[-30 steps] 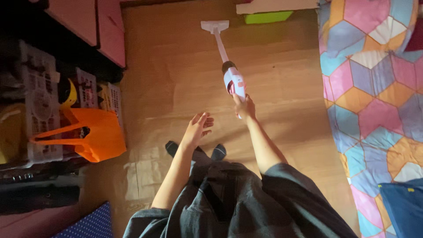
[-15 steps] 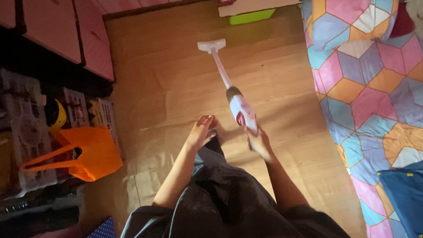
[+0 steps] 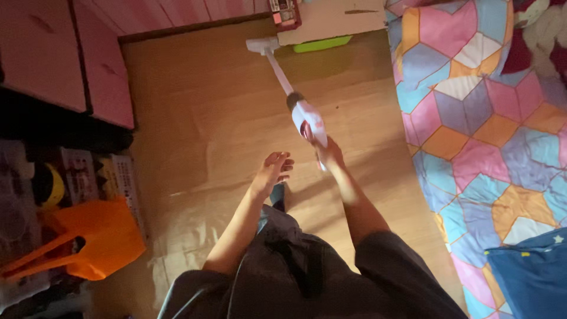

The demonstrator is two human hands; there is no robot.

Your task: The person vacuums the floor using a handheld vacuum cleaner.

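Wood-look flooring (image 3: 224, 118) fills the room between the pink cabinets (image 3: 65, 59) along its left edge and the patchwork quilt (image 3: 472, 118) along its right edge. Your right hand (image 3: 329, 155) is closed around the handle of the stick vacuum (image 3: 304, 118), fingers wrapped tight on the rear of its white and pink body, and the wand runs up and left to the floor head (image 3: 261, 45), which sits flat near the far edge of the floor, just beside a green tray (image 3: 322, 44) under a pale board (image 3: 331, 18). Keep the head flat on the boards, and I'd judge slow, straight passes that overlap will serve you best; ease off before the head meets the tray or the skirting. Keep your wrist in line with the wand so the push comes from the arm. Your left hand (image 3: 273, 171) hangs free over the middle of the floor, fingers loosely spread and holding nothing. Mind the orange bag (image 3: 94, 242) and the crates (image 3: 121, 183) at the near left edge when you turn that way.
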